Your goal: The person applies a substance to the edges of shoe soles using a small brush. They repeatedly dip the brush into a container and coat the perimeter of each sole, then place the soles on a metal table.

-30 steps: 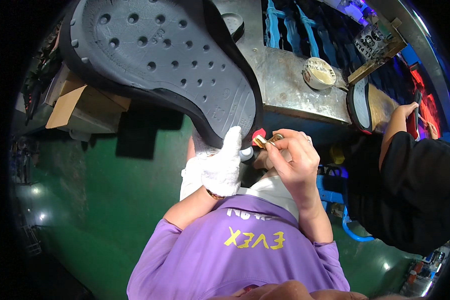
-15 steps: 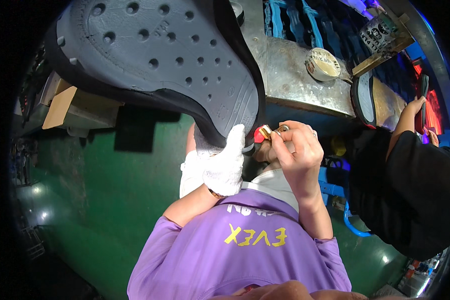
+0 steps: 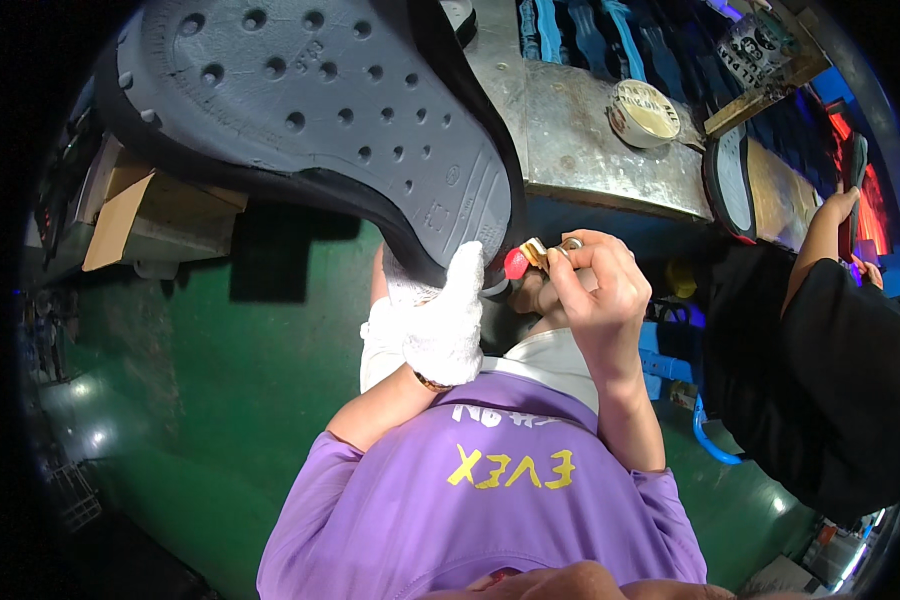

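A large grey shoe sole with a black rim point(image 3: 420, 150) fills the upper left, its dimpled face toward me and its narrow end nearest me. My left hand point(image 3: 445, 325), in a white knitted glove, grips that narrow end, thumb on the grey face and fingers hidden behind. My bare right hand point(image 3: 605, 285) pinches a small brass-coloured metal tool point(image 3: 535, 252) whose exact kind I cannot make out. A red rounded piece point(image 3: 515, 264) at its front sits close beside the sole's black edge; whether they touch, I cannot tell.
A metal bench point(image 3: 580, 140) ahead carries a round tub point(image 3: 644, 112) and another sole point(image 3: 733, 185). Blue straps point(image 3: 548, 30) lie beyond. At right, a person in black point(image 3: 810, 370) holds a shoe. A cardboard box point(image 3: 120, 225) stands left, a blue tubular frame point(image 3: 705, 435) lower right.
The sole and my gloved hand have shifted slightly left. My right hand's grip stays the same, and the tool has turned a little, showing more of its metal part.
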`<state>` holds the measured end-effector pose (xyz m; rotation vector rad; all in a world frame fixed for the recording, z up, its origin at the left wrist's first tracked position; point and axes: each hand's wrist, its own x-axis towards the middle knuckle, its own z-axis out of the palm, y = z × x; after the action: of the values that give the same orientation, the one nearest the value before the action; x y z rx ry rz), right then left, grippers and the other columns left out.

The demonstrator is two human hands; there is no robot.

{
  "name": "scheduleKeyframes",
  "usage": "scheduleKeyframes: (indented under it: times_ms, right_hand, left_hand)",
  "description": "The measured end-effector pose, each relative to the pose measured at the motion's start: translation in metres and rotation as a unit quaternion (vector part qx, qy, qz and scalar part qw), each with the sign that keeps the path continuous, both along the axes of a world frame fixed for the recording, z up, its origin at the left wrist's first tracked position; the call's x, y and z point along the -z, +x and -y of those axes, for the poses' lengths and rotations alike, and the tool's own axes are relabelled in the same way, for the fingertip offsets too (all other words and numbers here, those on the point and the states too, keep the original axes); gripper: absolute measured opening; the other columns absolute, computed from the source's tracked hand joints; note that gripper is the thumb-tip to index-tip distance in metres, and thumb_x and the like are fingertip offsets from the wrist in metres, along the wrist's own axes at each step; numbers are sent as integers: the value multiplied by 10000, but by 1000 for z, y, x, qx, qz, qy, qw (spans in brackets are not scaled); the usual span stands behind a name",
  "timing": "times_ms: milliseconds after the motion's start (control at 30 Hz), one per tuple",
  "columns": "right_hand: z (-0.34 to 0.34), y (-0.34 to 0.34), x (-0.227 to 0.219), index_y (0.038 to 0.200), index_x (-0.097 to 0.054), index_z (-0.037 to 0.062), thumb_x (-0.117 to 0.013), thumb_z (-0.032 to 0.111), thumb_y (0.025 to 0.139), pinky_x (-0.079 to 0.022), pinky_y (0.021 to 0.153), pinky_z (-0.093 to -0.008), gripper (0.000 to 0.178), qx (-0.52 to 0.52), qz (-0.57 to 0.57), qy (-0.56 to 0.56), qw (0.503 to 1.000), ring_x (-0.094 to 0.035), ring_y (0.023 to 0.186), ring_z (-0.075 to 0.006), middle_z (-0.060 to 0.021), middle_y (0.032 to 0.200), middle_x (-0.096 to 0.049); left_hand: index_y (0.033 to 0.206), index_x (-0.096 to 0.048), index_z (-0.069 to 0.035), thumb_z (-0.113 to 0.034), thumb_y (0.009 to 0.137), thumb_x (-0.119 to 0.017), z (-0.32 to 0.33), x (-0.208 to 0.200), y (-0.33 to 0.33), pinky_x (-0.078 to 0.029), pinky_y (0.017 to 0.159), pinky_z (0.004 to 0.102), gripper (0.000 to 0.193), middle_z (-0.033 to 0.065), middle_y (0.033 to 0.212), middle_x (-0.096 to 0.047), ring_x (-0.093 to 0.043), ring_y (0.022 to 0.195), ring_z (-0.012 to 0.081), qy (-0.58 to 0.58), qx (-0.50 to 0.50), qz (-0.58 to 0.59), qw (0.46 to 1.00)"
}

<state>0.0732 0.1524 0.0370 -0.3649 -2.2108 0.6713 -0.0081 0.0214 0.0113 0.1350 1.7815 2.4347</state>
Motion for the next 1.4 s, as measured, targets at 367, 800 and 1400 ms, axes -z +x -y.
scheduleKeyframes:
  times_ms: [367,800,1400]
  right_hand:
    - [-6,5,5,767,-653,-22,-780,-8,759,-537,687,-352,128,18,2,-35,999,-692,821,-296,-172,849,-688]
    - [-8,8,-4,736,-658,69,-782,19,693,-487,680,-363,140,-87,43,168,981,-665,829,-243,-77,843,-662]
    - [-6,30,11,748,-621,34,-816,22,706,-502,691,-344,199,-113,-3,-20,993,-658,754,-249,-126,922,-714]
  left_hand:
    - [1382,-514,-19,-148,891,-779,1,12,-1,-491,949,297,573,80,1262,-633,-612,1104,170,-35,25,-1,999]
    - [1381,-517,-2,-160,874,-793,1,2,4,-513,909,292,598,83,1236,-652,-634,1063,177,-32,23,32,999]
    - [1375,-470,-31,71,893,-671,-3,-27,5,-535,959,341,532,128,1259,-624,-647,1090,222,28,81,54,995]
